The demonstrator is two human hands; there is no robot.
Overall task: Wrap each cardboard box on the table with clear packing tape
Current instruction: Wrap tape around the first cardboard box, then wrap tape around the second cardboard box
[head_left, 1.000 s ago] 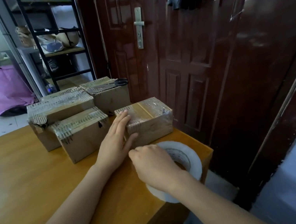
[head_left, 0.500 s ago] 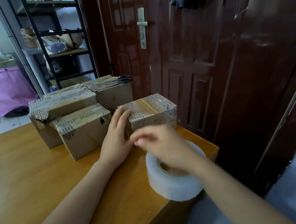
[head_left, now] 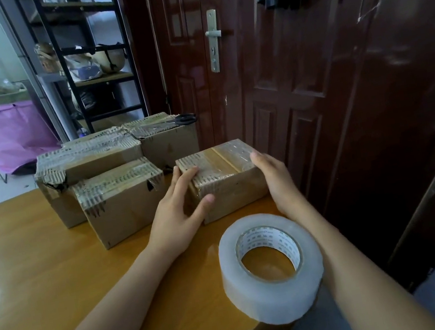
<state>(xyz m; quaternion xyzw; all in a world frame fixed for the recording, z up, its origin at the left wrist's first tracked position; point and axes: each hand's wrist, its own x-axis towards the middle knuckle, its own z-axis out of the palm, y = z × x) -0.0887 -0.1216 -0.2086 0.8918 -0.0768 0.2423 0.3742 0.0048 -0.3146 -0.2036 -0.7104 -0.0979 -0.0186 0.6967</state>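
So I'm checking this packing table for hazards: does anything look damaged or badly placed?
Yes. The tape roll juts past the table edge, the scissors rest atop the back box, and the left box has a torn corner.

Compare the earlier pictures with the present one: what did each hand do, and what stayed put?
The right hand let go of the tape roll, now flat on the table, and moved forward to the small box's right side. The left hand stayed on its left corner. The other boxes and scissors did not move.
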